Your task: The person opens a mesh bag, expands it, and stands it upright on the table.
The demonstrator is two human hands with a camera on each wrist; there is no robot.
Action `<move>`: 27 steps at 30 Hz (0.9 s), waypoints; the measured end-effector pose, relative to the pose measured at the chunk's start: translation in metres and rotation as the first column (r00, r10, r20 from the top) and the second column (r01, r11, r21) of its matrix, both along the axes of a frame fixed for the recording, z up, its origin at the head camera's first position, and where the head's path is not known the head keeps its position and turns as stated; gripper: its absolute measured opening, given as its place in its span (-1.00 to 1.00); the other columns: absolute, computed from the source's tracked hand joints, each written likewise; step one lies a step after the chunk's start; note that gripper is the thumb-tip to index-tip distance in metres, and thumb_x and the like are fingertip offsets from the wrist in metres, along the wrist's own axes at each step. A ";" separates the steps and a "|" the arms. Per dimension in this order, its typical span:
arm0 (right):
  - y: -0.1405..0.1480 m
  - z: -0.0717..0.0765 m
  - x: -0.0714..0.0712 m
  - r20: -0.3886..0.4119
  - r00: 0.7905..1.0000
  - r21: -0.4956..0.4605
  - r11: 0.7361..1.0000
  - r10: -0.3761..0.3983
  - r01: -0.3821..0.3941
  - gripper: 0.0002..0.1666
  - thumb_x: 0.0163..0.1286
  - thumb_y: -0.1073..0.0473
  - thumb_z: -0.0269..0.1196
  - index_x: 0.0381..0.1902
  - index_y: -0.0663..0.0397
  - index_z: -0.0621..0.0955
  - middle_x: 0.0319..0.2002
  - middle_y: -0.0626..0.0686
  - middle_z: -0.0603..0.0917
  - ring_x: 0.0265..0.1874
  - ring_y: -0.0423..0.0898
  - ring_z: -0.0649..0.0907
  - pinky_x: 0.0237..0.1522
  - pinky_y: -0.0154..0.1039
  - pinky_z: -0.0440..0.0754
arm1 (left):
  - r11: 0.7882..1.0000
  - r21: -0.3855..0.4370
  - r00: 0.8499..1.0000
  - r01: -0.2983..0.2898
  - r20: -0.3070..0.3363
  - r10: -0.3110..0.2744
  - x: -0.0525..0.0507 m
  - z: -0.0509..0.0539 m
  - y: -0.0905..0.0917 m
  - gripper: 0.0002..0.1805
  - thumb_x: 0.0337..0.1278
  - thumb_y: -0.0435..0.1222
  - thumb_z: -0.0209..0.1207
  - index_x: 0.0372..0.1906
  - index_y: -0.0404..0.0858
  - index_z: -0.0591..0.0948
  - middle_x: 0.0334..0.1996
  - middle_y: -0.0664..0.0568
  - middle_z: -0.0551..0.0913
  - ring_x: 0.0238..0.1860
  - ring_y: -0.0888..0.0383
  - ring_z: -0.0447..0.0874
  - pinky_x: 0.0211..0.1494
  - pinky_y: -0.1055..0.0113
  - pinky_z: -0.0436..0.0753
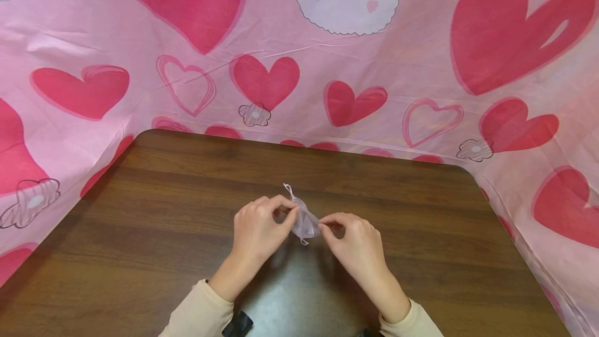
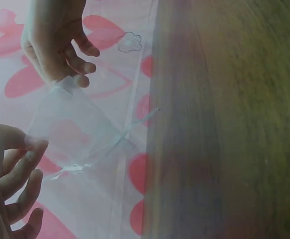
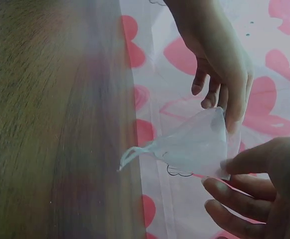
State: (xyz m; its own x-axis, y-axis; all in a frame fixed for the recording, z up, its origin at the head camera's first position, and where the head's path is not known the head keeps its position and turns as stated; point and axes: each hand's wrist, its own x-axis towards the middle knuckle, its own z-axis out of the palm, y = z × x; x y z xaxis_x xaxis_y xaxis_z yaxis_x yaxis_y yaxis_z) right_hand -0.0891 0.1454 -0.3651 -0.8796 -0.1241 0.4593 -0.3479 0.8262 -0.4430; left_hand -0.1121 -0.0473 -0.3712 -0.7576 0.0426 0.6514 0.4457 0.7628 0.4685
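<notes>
A small sheer white drawstring pouch (image 1: 306, 222) is stretched between both hands above the table. My left hand (image 1: 259, 225) pinches one side of it between thumb and forefinger. On the opposite side, my right hand (image 1: 357, 241) pinches the edge the same way. Thin drawstring loops stick out from two ends of the pouch in the head view. In the left wrist view the pouch (image 2: 80, 124) looks see-through, with the backdrop's hearts showing behind it. The right wrist view shows the pouch (image 3: 195, 144) gathered at its cord end and wider towards the fingers.
A dark brown wooden table (image 1: 187, 181) with rounded far corners lies under the hands. Pink cloth (image 1: 309, 77) printed with red hearts surrounds it at the back and sides. A black object (image 1: 237, 324) sits by the left sleeve at the near edge of view.
</notes>
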 end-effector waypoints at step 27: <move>0.014 0.000 -0.010 -0.183 0.982 -0.058 0.998 -0.044 0.034 -0.84 0.08 0.26 0.52 -0.39 -0.09 0.77 -0.51 -0.16 0.68 -0.51 -0.22 0.64 -0.53 -0.17 0.49 | 0.998 -0.042 0.967 0.046 0.252 -0.034 -0.001 0.000 -0.003 -0.82 0.09 0.11 0.34 -0.38 0.15 0.75 -0.60 0.27 0.54 -0.50 0.34 0.48 -0.41 0.24 0.45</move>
